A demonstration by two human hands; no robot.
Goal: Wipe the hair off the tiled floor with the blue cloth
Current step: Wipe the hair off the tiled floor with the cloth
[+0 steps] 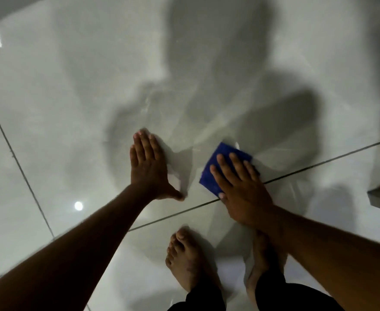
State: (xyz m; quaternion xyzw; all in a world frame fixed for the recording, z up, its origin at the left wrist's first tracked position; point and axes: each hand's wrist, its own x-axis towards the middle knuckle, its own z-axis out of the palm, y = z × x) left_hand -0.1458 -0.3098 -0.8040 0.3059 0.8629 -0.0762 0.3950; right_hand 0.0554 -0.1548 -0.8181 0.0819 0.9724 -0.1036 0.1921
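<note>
A: Right hand [240, 189] flat on the blue cloth [220, 167], fingers spread, palm pressing down. No pinch, no bunching; probably to keep as much fabric as possible on the tiled floor [61, 108].

B: Cloth folded into a neat pad, sitting just above the dark grout line [319, 163], near corner almost touching it. Likely folded for a firm edge to push hair along.

A: Left hand [149, 169] empty, flat on the floor well apart from the cloth, fingers together, thumb out. Looks like a brace for a low crouch.

B: Bare feet [184, 261] planted just below the grout line, under the right arm. Weight seemingly shared between feet and that left palm.

A: Hair itself? Cannot tell. Glossy tile, dim light, heavy shadows; nothing fine enough showing.

B: Faint streaks on the tile ahead of the cloth, possibly damp smears. Hard to judge how much remains.

A: Next stroke probably wants steady pressure, cloth kept flat so strands gather instead of slipping under.
</note>
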